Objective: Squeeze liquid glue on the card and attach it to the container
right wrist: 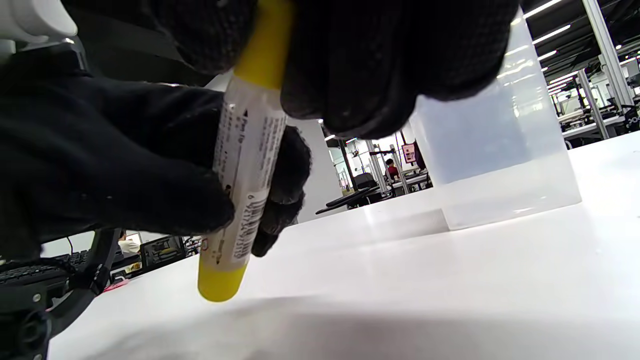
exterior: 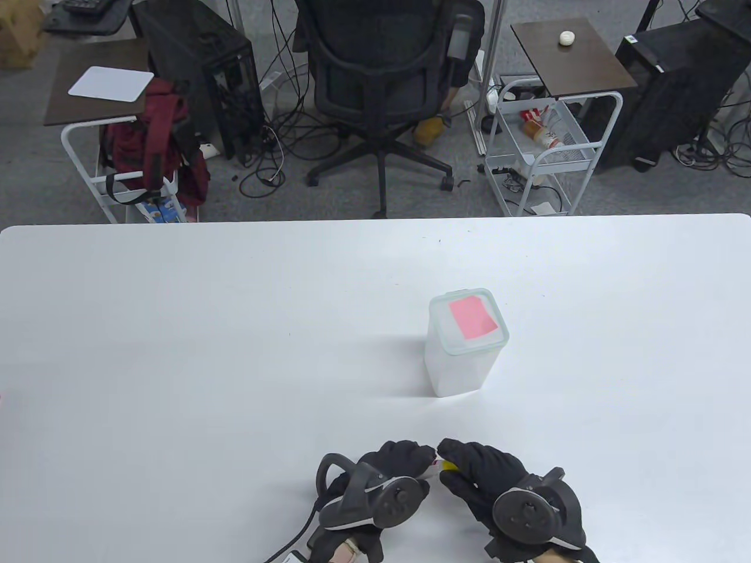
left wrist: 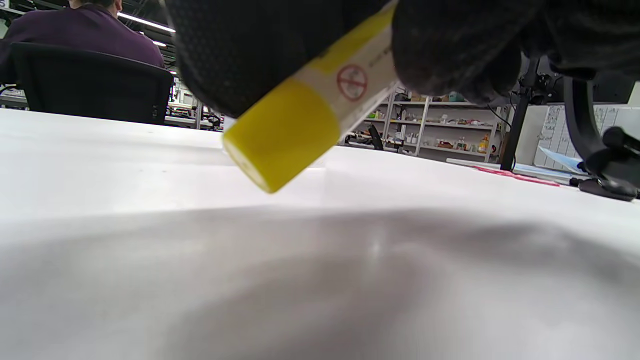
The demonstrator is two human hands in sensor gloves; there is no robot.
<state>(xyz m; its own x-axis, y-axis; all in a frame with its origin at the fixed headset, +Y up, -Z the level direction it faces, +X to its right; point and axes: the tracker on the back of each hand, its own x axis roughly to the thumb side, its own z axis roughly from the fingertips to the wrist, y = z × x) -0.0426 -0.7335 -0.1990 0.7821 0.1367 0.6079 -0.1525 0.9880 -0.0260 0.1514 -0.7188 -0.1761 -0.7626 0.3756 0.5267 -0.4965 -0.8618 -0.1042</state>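
A translucent plastic container stands upright on the white table, with a pink card lying on its lid. Both hands are at the near edge, fingertips together. My left hand and right hand both grip a glue tube with a white label and yellow ends; a yellow bit shows between them in the table view. The left wrist view shows the tube's yellow end a little above the table. The right wrist view shows the container behind the hand.
An office chair, two side carts and computer towers stand beyond the table's far edge. A pink strip lies on the table in the left wrist view.
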